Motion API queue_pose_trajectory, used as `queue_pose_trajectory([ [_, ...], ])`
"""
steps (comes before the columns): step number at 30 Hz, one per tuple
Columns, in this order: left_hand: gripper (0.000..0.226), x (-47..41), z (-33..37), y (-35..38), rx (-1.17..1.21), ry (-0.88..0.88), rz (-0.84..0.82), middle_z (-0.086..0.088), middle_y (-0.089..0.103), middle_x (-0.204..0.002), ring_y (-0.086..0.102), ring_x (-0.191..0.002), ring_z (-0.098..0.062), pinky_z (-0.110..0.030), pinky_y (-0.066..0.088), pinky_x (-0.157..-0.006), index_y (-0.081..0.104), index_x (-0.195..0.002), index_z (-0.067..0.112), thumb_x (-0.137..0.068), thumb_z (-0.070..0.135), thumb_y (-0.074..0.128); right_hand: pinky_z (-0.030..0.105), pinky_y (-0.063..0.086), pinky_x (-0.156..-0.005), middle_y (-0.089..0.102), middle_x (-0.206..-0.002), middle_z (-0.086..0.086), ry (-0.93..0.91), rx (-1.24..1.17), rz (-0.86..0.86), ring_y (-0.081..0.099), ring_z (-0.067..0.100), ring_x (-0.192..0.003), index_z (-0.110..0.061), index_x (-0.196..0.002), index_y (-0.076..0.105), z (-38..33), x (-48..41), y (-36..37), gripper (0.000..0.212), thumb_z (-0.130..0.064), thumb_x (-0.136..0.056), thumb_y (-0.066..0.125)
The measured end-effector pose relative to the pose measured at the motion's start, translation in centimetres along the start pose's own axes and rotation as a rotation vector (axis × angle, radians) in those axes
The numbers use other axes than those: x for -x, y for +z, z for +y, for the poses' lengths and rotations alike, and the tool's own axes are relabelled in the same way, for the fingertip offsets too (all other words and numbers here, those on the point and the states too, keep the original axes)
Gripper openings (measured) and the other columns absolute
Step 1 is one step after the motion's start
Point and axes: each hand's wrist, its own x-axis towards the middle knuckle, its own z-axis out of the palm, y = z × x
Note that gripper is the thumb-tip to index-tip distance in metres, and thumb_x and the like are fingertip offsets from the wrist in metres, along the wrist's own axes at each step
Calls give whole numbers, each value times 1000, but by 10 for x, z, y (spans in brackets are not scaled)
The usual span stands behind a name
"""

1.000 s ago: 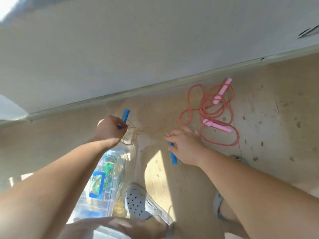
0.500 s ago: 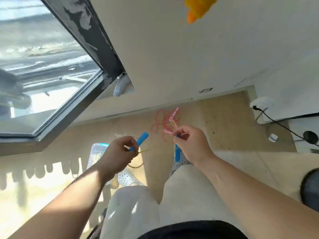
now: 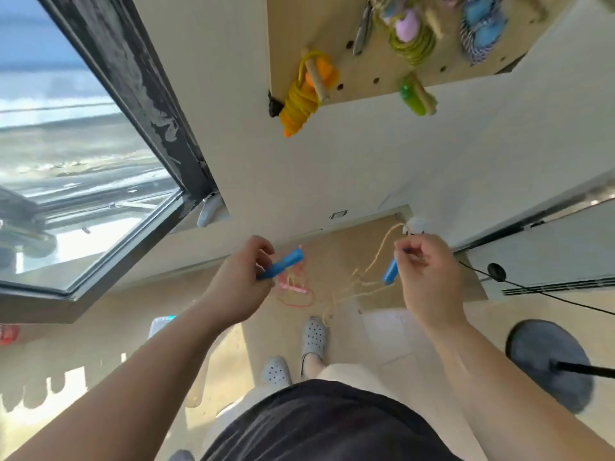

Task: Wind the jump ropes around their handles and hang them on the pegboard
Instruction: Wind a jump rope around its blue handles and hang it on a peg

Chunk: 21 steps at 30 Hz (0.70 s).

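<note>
Both handles are bright blue, and their cord is pale cream. The pink rope lies on a tan floor. The pegboard is light wood, dotted with dark holes. On it hang a yellow coil with orange ends, a green coil around lilac, and a blue-and-white striped coil. The clogs are grey with dark perforations.

Left grip and right grip, held apart, each pinch a blue handle.
</note>
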Motion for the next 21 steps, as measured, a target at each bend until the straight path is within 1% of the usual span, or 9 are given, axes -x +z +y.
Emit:
queue_pose_trajectory([
  [2,37,7,12,0,229,-25,-23,1,63,-92,66,-83,-22,-36,53,-77,62,-107,24,-83,-3,72,6,45,-78,61,-96,-10,-24,90,42,62,-4,-87,-22,-95,63,6,2,-22,17,-5,-95,64],
  [3,29,9,16,1,149,24,-23,-1,62,-90,62,-81,-23,-37,50,-76,66,-102,20,-83,-2,70,5,44,-78,60,-98,-5,-32,142,44,61,-1,-85,-22,-96,63,12,2,-32,16,-5,-95,64],
  [7,34,18,36,10,-515,265,-154,0,59,-105,59,-96,-26,-36,45,-81,63,-118,25,-88,12,58,15,48,-78,60,-103,1,-282,403,-6,57,2,-82,-9,-101,70,32,9,-64,18,4,-93,62],
  [9,34,21,52,19,-794,243,-196,4,59,-108,58,-102,-24,-35,44,-81,58,-121,31,-88,23,53,26,50,-86,65,-107,0,-384,447,-42,62,12,-95,-8,-103,72,40,13,-75,27,11,-90,59],
  [11,29,21,73,29,-1004,172,-188,6,60,-105,58,-103,-21,-33,40,-78,58,-115,34,-89,45,56,20,46,-90,68,-106,-3,-389,430,-68,62,14,-99,-10,-102,73,47,10,-88,31,12,-89,57],
  [14,55,9,103,50,-1219,-50,-251,9,61,-94,57,-93,-18,-32,37,-73,59,-101,32,-72,79,61,7,40,-78,66,-95,-10,-214,321,-110,60,2,-85,-14,-102,73,57,-5,-111,27,5,-94,55],
  [15,53,3,113,63,-1287,-63,-280,9,61,-95,58,-92,-18,-32,38,-73,61,-103,31,-74,76,62,8,40,-74,64,-89,-13,-107,234,-121,58,1,-78,-16,-102,73,61,-13,-120,25,1,-97,56],
  [18,29,-24,139,103,-1473,-126,-383,6,64,-112,64,-103,-22,-33,49,-78,65,-119,24,-91,28,60,24,45,-60,62,-71,-6,231,-112,-172,53,12,-60,-19,-97,74,78,-44,-151,23,-4,-98,57],
  [21,29,-52,168,124,-1395,-260,-381,3,65,-115,66,-105,-22,-36,55,-85,65,-121,19,-94,17,54,29,51,-54,64,-79,8,378,-392,-202,56,20,-60,-8,-95,73,93,-71,-182,26,4,-96,50],
])
